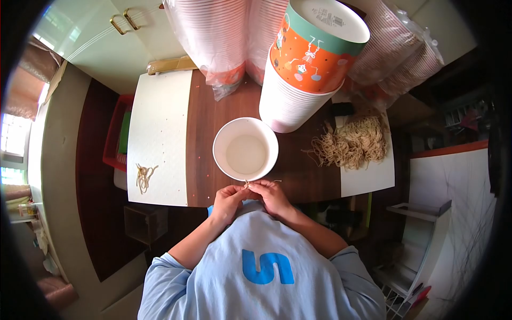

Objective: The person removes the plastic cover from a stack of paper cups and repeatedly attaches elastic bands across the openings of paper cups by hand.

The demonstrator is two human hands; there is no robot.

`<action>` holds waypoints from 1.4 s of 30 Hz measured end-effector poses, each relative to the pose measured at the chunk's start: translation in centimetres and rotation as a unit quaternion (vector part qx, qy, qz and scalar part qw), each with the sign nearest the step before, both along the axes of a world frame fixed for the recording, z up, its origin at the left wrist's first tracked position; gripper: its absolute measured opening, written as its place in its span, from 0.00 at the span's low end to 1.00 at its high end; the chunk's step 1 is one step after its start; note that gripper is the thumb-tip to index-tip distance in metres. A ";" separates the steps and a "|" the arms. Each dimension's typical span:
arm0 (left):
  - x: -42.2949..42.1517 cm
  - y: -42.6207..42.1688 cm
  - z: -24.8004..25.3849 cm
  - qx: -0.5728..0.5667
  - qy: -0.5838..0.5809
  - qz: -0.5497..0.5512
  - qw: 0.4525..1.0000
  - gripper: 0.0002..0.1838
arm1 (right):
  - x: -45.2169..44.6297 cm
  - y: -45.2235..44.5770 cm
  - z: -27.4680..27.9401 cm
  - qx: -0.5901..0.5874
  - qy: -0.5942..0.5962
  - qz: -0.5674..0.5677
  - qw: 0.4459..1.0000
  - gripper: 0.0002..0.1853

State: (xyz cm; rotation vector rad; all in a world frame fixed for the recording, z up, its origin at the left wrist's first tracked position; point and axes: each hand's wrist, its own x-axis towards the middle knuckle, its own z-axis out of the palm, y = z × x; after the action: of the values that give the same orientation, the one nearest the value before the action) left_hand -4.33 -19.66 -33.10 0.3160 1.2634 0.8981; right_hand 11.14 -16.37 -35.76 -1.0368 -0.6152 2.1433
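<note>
Twine piece: thin, fibrous, beige; located between the fingertips at the near rim of the cup. Small and bunched at the middle, with a loose end projecting right; finer detail hidden by the fingers.

Left hand and right hand: bare, brought nearly together, thumbs and fingers drawn narrow, each pinching the twine. Wrists angle inward, forearms converging from both sides of a light-blue shirt.

White cup: round, smooth, upright, mouth upward — just beyond the hands; contact with them cannot be told.

Tabletop: brown wood-grain, with pale bands at either side.

Cup stack: nested, white, inverted, tilted in view; topmost, a printed cup in orange and green.

Twine heap: loose, tangled, at right.

Twine bundle: small, looped — on the left band.

Wrapped cups: ribbed stacks in clear plastic, at the far edge.
</note>
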 end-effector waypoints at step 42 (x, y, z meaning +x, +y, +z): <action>0.1 -0.6 0.5 0.332 0.422 -0.077 0.840 0.05 | 0.3 -0.1 -0.2 -0.039 -0.021 0.011 0.999 0.08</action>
State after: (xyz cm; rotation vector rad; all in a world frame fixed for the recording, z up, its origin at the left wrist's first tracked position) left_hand -4.25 -20.26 -32.59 1.4777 1.6406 1.0788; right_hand 11.47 -16.50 -35.99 -1.1246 -0.5685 2.1856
